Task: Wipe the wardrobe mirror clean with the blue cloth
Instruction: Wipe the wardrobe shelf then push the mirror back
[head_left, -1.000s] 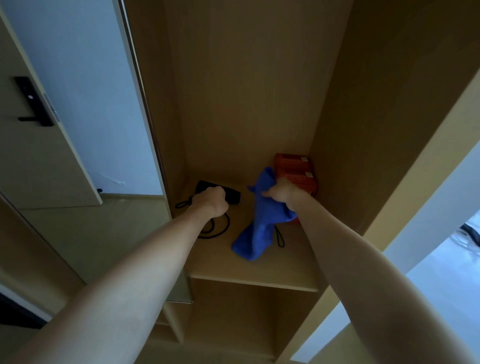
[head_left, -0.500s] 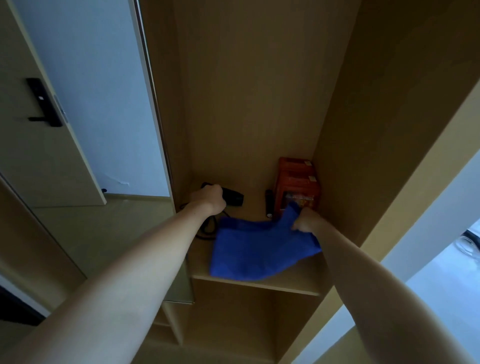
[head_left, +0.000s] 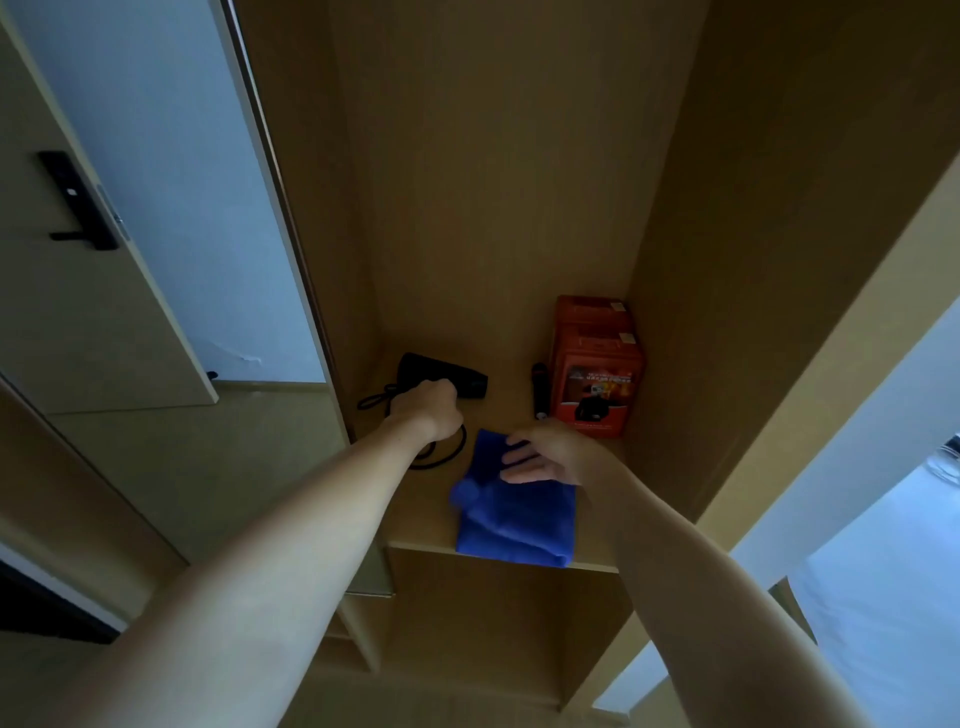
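We saw an open wooden wardrobe (head_left: 493, 182) from above, its mirrored sliding door (head_left: 171, 171) at the left edge reflecting a pale wall and a room door with a black handle (head_left: 78, 202). 1 shelf (head_left: 426, 519) crossed the lower middle of the compartment and carried every loose item. The blue cloth (head_left: 514, 519) lay crumpled on the front part of this shelf, its lower edge hanging slightly over the front lip. 2 orange boxes (head_left: 597, 364) stood stacked in the rear right corner, touching the side wall. A black hair dryer (head_left: 441, 376) lay at the rear left, its cord (head_left: 441, 457) looped on the shelf toward the cloth. A small black torch-like object (head_left: 539, 389) lay just beside the boxes on their left. 2 bare forearms reached in from below. The left hand (head_left: 428, 410) was curled into a fist around the dryer's handle. The right hand (head_left: 545, 457) rested on the upper edge of the cloth with fingers (head_left: 519, 460) extended and relaxed; we could not tell whether the thumb pinched the fabric.
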